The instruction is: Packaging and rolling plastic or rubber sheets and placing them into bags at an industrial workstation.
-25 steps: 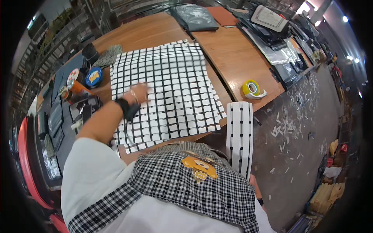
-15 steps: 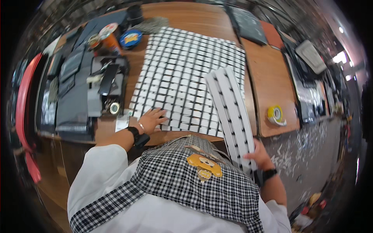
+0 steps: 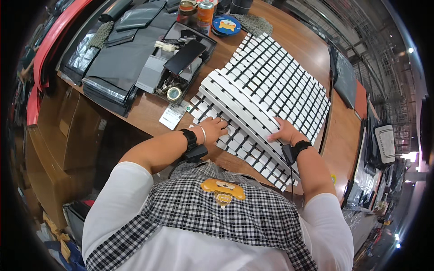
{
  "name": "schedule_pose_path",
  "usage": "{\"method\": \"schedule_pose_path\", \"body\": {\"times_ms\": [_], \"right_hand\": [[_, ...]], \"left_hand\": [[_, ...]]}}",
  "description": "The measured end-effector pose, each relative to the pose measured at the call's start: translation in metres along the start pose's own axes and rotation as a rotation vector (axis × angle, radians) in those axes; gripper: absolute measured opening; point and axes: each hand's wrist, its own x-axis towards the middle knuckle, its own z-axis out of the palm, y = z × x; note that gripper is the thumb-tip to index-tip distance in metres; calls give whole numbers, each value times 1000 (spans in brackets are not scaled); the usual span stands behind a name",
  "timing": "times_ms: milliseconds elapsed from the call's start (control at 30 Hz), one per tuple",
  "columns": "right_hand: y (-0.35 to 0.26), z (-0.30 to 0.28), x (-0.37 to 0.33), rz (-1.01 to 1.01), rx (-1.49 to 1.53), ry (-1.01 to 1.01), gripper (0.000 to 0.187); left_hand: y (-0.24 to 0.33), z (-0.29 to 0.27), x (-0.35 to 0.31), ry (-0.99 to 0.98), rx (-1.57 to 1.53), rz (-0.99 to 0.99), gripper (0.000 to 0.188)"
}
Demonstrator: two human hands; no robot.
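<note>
Hands now rest flat on the work: the left hand (image 3: pixel 213 128) presses with spread fingers on the near-left edge of the black-and-white grid sheet (image 3: pixel 275 86), and the right hand (image 3: pixel 284 133) lies open, palm down, on the near end of a narrower white slatted strip (image 3: pixel 239 106). Half a second ago that strip hung off the table's near-right side in the right hand; it has since been swung up and laid diagonally across the sheet, so it now sits on top rather than beside it — the two pieces seem to be getting lined up, with both palms holding them still. Neither hand is clamped on anything; both are flattened against the material. The sheet covers much of the wooden table (image 3: pixel 149 115), its near edge just in front of the person's checked apron (image 3: pixel 217 212). To the left lie a black tray of small items (image 3: pixel 178 63), grey pouches (image 3: pixel 117 54) and a white paper label (image 3: pixel 172 116); a round blue tin (image 3: pixel 226 25) and a can (image 3: pixel 205 10) stand at the far side.
</note>
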Motion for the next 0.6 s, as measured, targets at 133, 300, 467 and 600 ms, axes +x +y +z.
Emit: {"method": "schedule_pose_path", "body": {"times_ms": [133, 300, 467, 600], "right_hand": [[-2, -2, -7, -7, 64, -6, 93], [-3, 2, -9, -61, 92, 35, 90], [4, 1, -10, -36, 147, 25, 90], [-1, 1, -13, 3, 220, 27, 90]], "left_hand": [[-4, -6, 15, -46, 34, 14, 58], [-6, -1, 27, -86, 46, 81, 48], [-3, 3, 24, -60, 243, 376, 26], [4, 7, 19, -46, 320, 457, 19]]}}
